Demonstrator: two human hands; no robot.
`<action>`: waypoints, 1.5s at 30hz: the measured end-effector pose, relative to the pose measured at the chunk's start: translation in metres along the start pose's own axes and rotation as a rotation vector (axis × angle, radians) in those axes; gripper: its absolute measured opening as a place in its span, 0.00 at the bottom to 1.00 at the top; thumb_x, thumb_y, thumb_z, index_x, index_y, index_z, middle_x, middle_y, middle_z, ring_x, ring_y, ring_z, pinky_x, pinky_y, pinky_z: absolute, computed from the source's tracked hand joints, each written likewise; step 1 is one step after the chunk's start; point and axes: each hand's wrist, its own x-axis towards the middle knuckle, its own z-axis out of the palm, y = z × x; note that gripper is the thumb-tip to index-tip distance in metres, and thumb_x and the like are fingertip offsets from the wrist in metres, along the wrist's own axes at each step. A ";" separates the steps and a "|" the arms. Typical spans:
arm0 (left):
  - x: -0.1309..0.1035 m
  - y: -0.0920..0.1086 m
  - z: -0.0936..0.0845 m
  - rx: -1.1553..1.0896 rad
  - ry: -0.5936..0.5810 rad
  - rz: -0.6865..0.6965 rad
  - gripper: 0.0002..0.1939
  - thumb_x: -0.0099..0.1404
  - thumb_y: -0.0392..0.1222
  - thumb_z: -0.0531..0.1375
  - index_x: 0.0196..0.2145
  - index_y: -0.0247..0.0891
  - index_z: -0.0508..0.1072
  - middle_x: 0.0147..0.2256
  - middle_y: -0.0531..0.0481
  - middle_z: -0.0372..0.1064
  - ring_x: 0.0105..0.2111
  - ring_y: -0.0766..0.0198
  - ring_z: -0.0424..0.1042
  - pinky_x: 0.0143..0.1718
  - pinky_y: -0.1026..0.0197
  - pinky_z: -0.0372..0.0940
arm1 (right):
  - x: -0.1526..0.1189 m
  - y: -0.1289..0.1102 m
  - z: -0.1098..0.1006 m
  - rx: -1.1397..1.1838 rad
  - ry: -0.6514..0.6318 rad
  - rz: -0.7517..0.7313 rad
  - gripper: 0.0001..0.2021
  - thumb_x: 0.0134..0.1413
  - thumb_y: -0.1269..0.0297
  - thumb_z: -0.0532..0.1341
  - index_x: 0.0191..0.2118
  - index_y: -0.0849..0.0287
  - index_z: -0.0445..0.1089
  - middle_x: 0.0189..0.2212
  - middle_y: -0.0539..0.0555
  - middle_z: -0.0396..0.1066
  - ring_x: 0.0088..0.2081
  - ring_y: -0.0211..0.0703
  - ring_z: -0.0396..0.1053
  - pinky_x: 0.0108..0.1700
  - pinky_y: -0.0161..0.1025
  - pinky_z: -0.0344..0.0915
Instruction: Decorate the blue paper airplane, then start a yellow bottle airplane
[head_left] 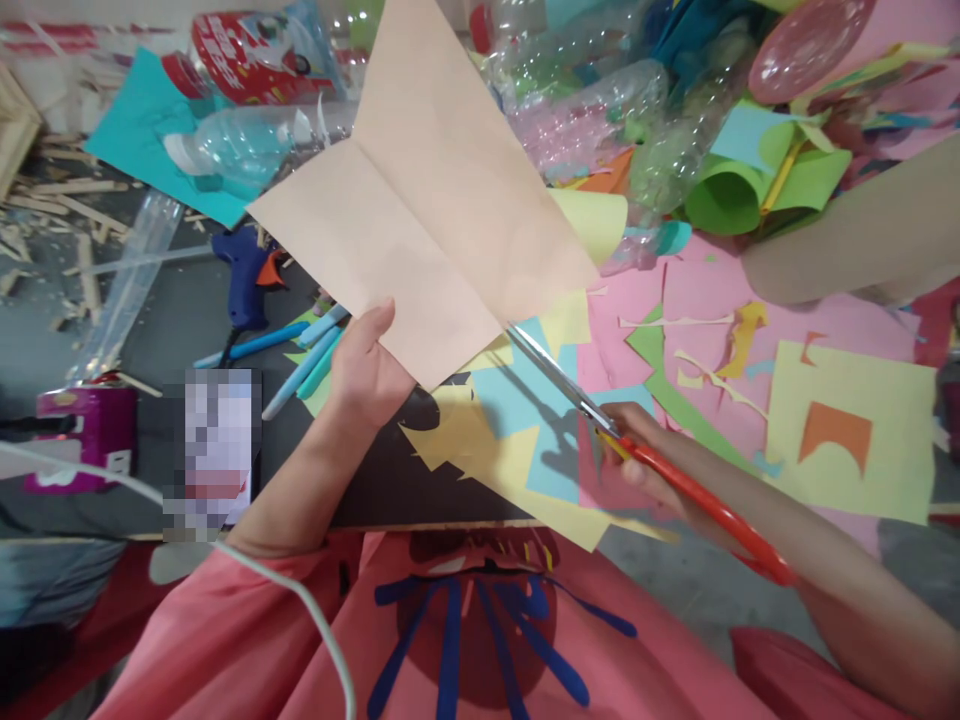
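Note:
My left hand (375, 368) grips a pale peach sheet of paper (457, 190) by its lower left part, thumb on top and the other fingers hidden underneath. A crease or cut line runs slantwise through the sheet to its lower corner. In my right hand (637, 450) is a pair of scissors (705, 495) with red handles and metal blades. The blade tips meet the sheet's lower corner at the end of that line. Below the blades lie yellow and light blue paper pieces (502, 400).
A blue glue gun (247, 270), several markers (319, 350) and a phone (217, 440) lie left. Plastic bottles (240, 140) crowd the back. Pink paper (690, 290) with scraps, a green paper roll (739, 195) and a brown tube (862, 225) are right. A white cable (300, 590) crosses my front.

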 end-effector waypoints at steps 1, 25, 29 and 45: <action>-0.001 0.000 0.001 -0.011 -0.002 -0.017 0.23 0.65 0.36 0.52 0.56 0.41 0.70 0.48 0.48 0.79 0.65 0.55 0.65 0.65 0.51 0.63 | 0.004 -0.001 -0.001 0.048 -0.038 0.004 0.19 0.64 0.40 0.48 0.45 0.46 0.64 0.26 0.48 0.64 0.20 0.41 0.57 0.20 0.39 0.56; -0.001 0.001 0.000 -0.090 0.015 -0.137 0.19 0.67 0.34 0.51 0.52 0.38 0.73 0.45 0.46 0.80 0.62 0.52 0.69 0.64 0.46 0.66 | 0.014 -0.015 0.003 0.482 -0.354 0.111 0.28 0.58 0.31 0.52 0.45 0.53 0.59 0.25 0.44 0.58 0.22 0.32 0.58 0.24 0.34 0.61; -0.002 0.002 0.002 -0.124 0.027 -0.150 0.20 0.67 0.33 0.52 0.54 0.39 0.72 0.46 0.46 0.80 0.62 0.52 0.69 0.63 0.47 0.67 | 0.015 -0.015 0.004 0.499 -0.331 0.108 0.29 0.57 0.29 0.53 0.42 0.52 0.59 0.25 0.44 0.58 0.22 0.32 0.58 0.24 0.34 0.60; -0.009 0.011 0.015 -0.208 0.085 -0.231 0.25 0.71 0.31 0.45 0.62 0.36 0.65 0.48 0.48 0.80 0.64 0.59 0.67 0.69 0.52 0.58 | 0.012 -0.013 0.011 0.487 -0.297 0.051 0.24 0.62 0.34 0.51 0.42 0.52 0.58 0.23 0.43 0.57 0.21 0.33 0.57 0.23 0.33 0.58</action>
